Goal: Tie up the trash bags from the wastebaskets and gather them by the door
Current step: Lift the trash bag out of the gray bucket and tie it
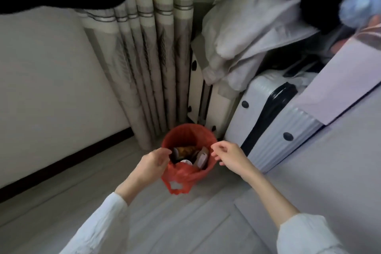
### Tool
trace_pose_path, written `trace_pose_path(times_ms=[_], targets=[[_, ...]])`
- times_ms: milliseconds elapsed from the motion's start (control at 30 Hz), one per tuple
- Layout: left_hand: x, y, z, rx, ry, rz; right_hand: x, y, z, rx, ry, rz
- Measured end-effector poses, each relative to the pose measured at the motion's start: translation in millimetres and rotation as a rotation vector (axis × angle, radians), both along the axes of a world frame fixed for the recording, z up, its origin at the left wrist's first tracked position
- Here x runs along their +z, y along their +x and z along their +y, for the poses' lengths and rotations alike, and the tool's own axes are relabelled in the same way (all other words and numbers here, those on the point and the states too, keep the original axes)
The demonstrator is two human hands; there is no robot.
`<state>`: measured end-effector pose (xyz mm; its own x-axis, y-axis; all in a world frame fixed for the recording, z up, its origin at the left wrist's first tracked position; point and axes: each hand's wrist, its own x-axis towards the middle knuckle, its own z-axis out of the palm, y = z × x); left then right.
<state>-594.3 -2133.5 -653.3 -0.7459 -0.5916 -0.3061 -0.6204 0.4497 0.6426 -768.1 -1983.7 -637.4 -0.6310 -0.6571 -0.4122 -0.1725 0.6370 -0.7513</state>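
Note:
A red trash bag (186, 175) lines a small wastebasket on the floor, its mouth open and one handle loop hanging down the front. Inside lie food wrappers and a white cup. My left hand (153, 163) is at the bag's left rim, thumb and curled fingers closing round the edge. My right hand (227, 155) is at the right rim with its fingers loosely curled, the fingertips just touching the plastic. The basket itself is hidden under the bag.
Striped curtains (148, 64) hang right behind the basket. A white suitcase (274, 113) and a cream one (208, 105) with clothes piled on top crowd its right side. A white wall panel (53, 80) stands at the left. Grey floor (165, 222) runs toward me.

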Motion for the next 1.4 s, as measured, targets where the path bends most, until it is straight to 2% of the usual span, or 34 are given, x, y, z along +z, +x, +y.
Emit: trace_pose_path(times_ms=[167, 267, 367, 467, 567, 667, 800, 867, 933, 1067, 1200, 1333, 1400], targets=[[-175, -33, -39, -0.032, -0.032, -0.039, -171, -32, -32, 0.005, 0.079, 0.187], [-252, -53, -67, 0.064, -0.055, 0.022, -247, -53, -48, -0.009, 0.131, 0.328], [-309, -69, -87, 0.204, -0.043, 0.047, -309, -74, -63, -0.035, 0.098, 0.415], [-339, -79, -91, 0.242, -0.043, 0.093, -343, -89, -73, -0.035, 0.130, 0.490], [-349, -84, -93, 0.308, -0.075, 0.192, -354, -96, -77, -0.080, 0.153, 0.583], [-348, -85, -101, 0.372, -0.096, 0.224, -350, -83, -71, -0.096, 0.184, 0.526], [-344, -78, -119, 0.395, -0.211, 0.089, -340, -56, -48, -0.077, 0.209, 0.487], [-340, -76, -125, 0.415, -0.260, -0.023, -335, -55, -44, -0.098, 0.258, 0.534], [-335, -76, -124, 0.431, -0.292, -0.060, -334, -59, -46, -0.130, 0.272, 0.626], [-320, -80, -120, 0.432, -0.361, 0.107, -342, -64, -60, -0.139, 0.290, 0.620], [-311, -86, -109, 0.232, -0.359, 0.323, -346, -67, -67, -0.206, 0.269, 0.625], [-305, -96, -96, 0.049, -0.380, 0.427, -351, -70, -63, -0.258, 0.213, 0.630], [-303, -100, -93, -0.013, -0.354, 0.447, -356, -73, -58, -0.331, 0.179, 0.567]])
